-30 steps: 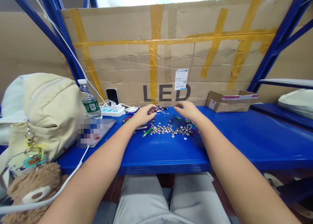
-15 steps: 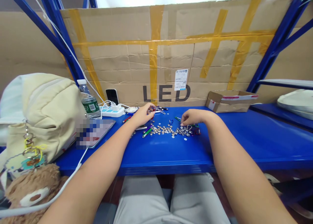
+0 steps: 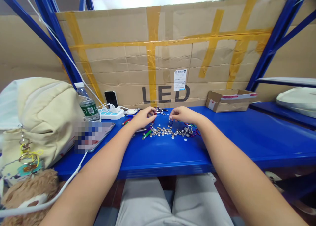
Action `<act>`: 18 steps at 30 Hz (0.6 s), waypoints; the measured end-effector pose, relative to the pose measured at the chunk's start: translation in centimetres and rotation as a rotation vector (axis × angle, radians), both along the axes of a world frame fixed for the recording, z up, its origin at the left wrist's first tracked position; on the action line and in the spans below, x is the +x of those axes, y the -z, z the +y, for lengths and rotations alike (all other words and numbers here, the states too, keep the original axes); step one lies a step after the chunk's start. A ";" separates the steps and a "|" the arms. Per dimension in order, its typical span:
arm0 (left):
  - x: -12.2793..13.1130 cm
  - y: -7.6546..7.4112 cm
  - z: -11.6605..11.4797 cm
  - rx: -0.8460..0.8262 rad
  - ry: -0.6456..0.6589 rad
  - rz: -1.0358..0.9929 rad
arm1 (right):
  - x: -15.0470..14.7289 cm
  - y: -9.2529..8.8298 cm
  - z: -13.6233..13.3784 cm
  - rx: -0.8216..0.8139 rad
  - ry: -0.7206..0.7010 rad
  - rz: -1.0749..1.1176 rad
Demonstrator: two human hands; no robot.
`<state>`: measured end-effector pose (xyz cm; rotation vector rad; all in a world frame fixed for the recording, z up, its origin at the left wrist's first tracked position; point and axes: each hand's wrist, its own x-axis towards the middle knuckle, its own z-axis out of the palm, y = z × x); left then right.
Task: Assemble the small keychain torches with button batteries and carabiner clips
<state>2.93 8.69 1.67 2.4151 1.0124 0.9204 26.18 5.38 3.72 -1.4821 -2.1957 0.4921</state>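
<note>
A heap of small silver button cells (image 3: 164,131) lies on the blue shelf (image 3: 222,143), mixed with coloured carabiner clips (image 3: 192,131) and little keychain torches (image 3: 147,133). My left hand (image 3: 144,116) rests at the heap's far left, its fingers curled in a pinch on a small item that I cannot make out. My right hand (image 3: 181,114) hovers over the far middle of the heap, its fingertips pinched on a small blue carabiner clip (image 3: 170,122) that hangs just below them.
A cream backpack (image 3: 41,120), a water bottle (image 3: 86,102), a tablet (image 3: 92,136) and a power strip (image 3: 111,113) with a phone (image 3: 111,98) stand at the left. A taped cardboard wall (image 3: 168,55) marked LED closes the back. An open cardboard box (image 3: 229,100) sits at the right.
My right hand dropped onto the carabiner clips, then swung left and lifted with a small blue clip pinched in it. My left hand stayed put. The camera tilted slightly.
</note>
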 end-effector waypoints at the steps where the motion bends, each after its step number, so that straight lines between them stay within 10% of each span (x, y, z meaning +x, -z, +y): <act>1: 0.2 0.1 -0.1 -0.037 0.015 -0.016 | -0.4 0.0 -0.1 0.031 -0.015 0.081; 8: 0.8 -0.1 -0.8 -0.183 0.080 -0.075 | -2.5 0.9 0.4 0.148 -0.104 0.305; 18: 1.5 -0.1 -1.4 0.041 0.075 -0.091 | -3.5 1.2 0.1 0.238 0.000 0.399</act>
